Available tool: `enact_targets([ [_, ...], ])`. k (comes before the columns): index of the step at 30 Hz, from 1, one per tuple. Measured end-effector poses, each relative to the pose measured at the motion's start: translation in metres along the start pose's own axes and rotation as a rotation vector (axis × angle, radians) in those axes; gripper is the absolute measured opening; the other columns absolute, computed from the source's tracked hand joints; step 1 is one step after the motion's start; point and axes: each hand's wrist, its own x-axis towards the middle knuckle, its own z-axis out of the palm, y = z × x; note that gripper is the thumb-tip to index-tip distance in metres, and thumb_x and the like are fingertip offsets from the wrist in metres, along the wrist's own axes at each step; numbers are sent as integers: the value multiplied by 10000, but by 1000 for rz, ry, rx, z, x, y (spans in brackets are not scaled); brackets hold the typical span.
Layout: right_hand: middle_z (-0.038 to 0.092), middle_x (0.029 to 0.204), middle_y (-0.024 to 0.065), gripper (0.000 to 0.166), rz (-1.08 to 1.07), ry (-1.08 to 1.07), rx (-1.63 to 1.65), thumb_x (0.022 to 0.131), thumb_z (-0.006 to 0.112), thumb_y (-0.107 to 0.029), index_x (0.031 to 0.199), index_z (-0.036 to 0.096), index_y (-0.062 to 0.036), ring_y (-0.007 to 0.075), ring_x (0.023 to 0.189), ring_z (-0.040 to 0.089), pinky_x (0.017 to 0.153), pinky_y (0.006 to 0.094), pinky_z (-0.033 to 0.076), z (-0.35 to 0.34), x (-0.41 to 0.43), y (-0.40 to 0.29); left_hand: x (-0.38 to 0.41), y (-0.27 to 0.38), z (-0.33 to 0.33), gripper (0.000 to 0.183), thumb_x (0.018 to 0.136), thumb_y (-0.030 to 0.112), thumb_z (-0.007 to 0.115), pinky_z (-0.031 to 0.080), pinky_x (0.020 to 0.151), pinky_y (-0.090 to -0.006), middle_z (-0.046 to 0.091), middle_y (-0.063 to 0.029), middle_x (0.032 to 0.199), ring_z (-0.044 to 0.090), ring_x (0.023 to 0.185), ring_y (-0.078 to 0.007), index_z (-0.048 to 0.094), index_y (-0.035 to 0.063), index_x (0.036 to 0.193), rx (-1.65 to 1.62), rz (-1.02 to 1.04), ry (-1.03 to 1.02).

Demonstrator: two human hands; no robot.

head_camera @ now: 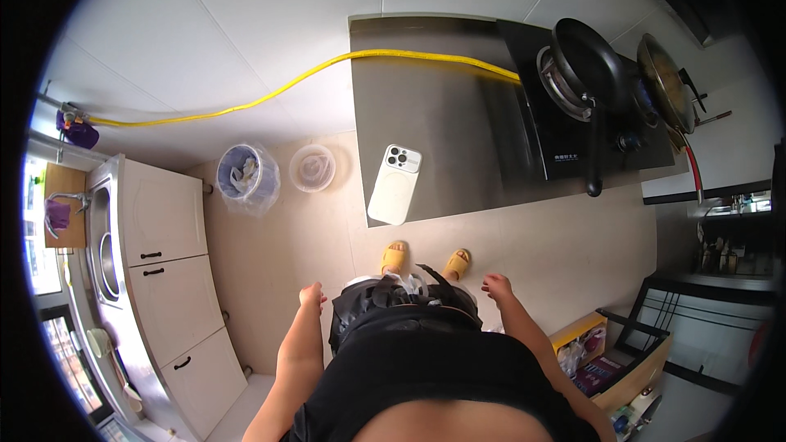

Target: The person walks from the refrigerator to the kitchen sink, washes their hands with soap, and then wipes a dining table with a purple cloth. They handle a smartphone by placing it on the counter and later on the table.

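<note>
My left hand [313,296] hangs beside my left hip with its fingers loosely curled, and nothing shows in it. On the other side, my right hand [497,286] is held away from my body, fingers partly bent and empty. Before me a smartphone in a white case [393,193] lies camera side up near the front left corner of the stainless steel counter [448,129]. A black frying pan [589,64] sits tilted on the near burner of the black gas stove [565,147]. Beyond it a second pan [665,83] with a red handle holds food that I cannot identify.
A yellow gas hose [264,100] runs along the wall to the stove. On the floor stand a lined trash bin [238,173] and a round plastic tub [312,168]. White cabinets with a sink [104,209] are at left; an open drawer [638,368] holding packages juts out at right.
</note>
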Motion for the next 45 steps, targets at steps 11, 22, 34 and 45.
enact_targets([
  [11, 632, 970, 63, 286, 108, -72, -32, 826, 571, -277, 1034, 597, -83, 199, 835, 643, 706, 379, 447, -2, -12, 20, -5, 3, 11, 389, 823, 260, 564, 429, 679, -427, 610, -107, 1009, 633, 802, -215, 520, 93, 1173, 21, 80, -100],
  [22, 662, 805, 104, 351, -126, 3, -201, 815, 609, -309, 1014, 652, -23, 210, 750, 644, 659, 365, 503, -2, 9, 55, 2, -2, 12, 326, 808, 415, 605, 419, 652, -433, 588, -57, 939, 568, 796, -180, 628, 154, 1002, 266, 45, -215],
  [34, 669, 853, 126, 350, -43, -73, -409, 816, 603, -303, 1045, 647, -41, 256, 795, 642, 713, 383, 501, 7, -40, 91, -62, -45, -29, 495, 837, 474, 556, 452, 848, -475, 620, -106, 1009, 586, 902, -241, 577, 98, 1160, 141, -29, -537],
  [45, 668, 885, 138, 353, -90, -49, -325, 811, 600, -292, 1069, 638, -52, 282, 820, 636, 745, 389, 495, 14, -30, 54, -125, -9, -28, 521, 859, 463, 520, 424, 906, -441, 604, -136, 1071, 572, 972, -261, 546, 63, 1190, 57, 77, -623],
])
